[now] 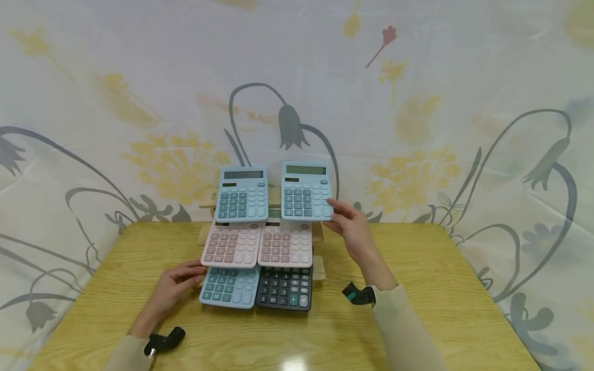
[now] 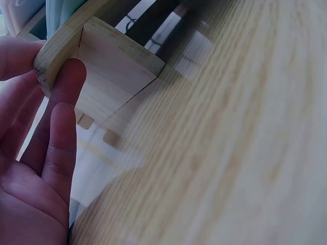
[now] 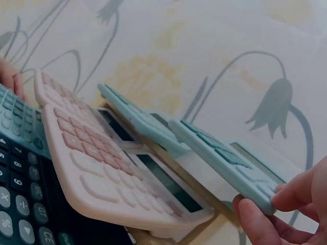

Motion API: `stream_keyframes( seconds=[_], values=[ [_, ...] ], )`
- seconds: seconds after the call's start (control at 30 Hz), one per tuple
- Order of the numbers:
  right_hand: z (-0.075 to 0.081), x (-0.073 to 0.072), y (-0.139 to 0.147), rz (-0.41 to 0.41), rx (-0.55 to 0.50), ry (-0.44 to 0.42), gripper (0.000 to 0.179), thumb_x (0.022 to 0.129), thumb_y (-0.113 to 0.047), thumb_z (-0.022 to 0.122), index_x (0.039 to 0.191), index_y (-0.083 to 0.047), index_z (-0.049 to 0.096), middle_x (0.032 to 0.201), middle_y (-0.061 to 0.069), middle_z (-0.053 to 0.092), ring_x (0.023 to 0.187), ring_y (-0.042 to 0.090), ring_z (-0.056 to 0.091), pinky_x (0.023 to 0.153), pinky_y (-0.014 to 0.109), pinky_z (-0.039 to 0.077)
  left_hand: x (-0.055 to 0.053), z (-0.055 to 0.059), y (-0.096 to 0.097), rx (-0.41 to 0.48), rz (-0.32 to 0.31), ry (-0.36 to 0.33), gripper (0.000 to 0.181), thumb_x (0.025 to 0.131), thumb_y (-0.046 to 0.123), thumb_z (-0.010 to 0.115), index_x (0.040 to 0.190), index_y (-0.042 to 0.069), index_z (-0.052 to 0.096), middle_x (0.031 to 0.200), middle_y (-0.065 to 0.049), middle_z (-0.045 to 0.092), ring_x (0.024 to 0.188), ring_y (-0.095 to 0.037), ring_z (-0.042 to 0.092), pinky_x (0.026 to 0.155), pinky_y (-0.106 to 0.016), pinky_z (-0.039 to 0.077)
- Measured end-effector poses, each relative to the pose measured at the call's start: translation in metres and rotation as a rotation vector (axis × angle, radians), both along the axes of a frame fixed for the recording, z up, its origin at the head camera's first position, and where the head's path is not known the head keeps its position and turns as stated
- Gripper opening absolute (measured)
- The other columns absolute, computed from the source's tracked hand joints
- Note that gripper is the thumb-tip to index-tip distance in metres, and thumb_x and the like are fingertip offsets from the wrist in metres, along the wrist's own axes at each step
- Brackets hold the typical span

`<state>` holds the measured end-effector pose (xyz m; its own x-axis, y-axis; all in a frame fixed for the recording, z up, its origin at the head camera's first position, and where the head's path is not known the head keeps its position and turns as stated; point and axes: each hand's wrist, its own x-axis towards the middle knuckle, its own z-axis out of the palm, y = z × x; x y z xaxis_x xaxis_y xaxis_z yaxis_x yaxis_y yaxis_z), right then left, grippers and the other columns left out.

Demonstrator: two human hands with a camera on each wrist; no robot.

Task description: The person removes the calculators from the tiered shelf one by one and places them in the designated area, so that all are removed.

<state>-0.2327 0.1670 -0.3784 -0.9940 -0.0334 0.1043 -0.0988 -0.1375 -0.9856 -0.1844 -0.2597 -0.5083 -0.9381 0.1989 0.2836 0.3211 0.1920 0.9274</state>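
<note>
My right hand (image 1: 356,234) pinches the lower right edge of a light blue calculator (image 1: 297,186) at the top right of a tiered wooden stand (image 1: 318,269). In the right wrist view, thumb and fingertips grip its corner, and it tilts above the rear wooden strip. On the lower left, my left hand (image 1: 169,288) grips the end of a wooden board (image 2: 57,43) of the stand between thumb and fingers. Beside the held one stands another light blue calculator (image 1: 243,190). Two pink calculators (image 1: 284,247) fill the middle tier.
The front tier bears a light blue calculator (image 1: 229,286) at left and a black calculator (image 1: 284,288) at right. Everything stands on a wood-grain table (image 1: 399,330). Behind its far edge hangs a white curtain with flower prints (image 1: 417,103).
</note>
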Motion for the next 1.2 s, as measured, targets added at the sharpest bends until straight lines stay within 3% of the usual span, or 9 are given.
stream_keyframes(
  seconds=[0.37, 0.97, 1.2],
  values=[
    [-0.003, 0.007, 0.024, -0.033, 0.019, -0.002, 0.04, 0.101, 0.007, 0.043, 0.142, 0.007, 0.048, 0.129, 0.019, 0.047, 0.101, 0.013, 0.062, 0.087, 0.027, 0.053, 0.003, -0.001, 0.003, -0.012, 0.031, -0.025, 0.019, 0.092, -0.003, 0.067, 0.106, -0.015, 0.068, 0.117, 0.023, 0.062, 0.109, 0.006, 0.055, 0.084, -0.015, 0.048],
    [-0.012, 0.018, 0.074, -0.104, 0.041, -0.018, 0.043, 0.103, 0.004, 0.042, 0.146, 0.009, 0.04, 0.118, 0.008, 0.051, 0.098, 0.008, 0.063, 0.086, 0.023, 0.053, 0.002, 0.002, 0.003, -0.021, 0.035, -0.015, 0.017, 0.092, -0.002, 0.066, 0.105, -0.014, 0.069, 0.117, 0.024, 0.061, 0.11, 0.008, 0.054, 0.085, -0.014, 0.047],
    [-0.016, 0.022, 0.094, -0.124, 0.058, -0.007, 0.044, 0.103, 0.001, 0.043, 0.146, 0.01, 0.039, 0.119, 0.009, 0.049, 0.097, 0.008, 0.062, 0.086, 0.022, 0.052, 0.003, 0.002, 0.003, -0.02, 0.031, -0.013, 0.018, 0.093, -0.002, 0.066, 0.106, -0.013, 0.069, 0.118, 0.023, 0.06, 0.111, 0.007, 0.054, 0.084, -0.014, 0.047]
  ],
)
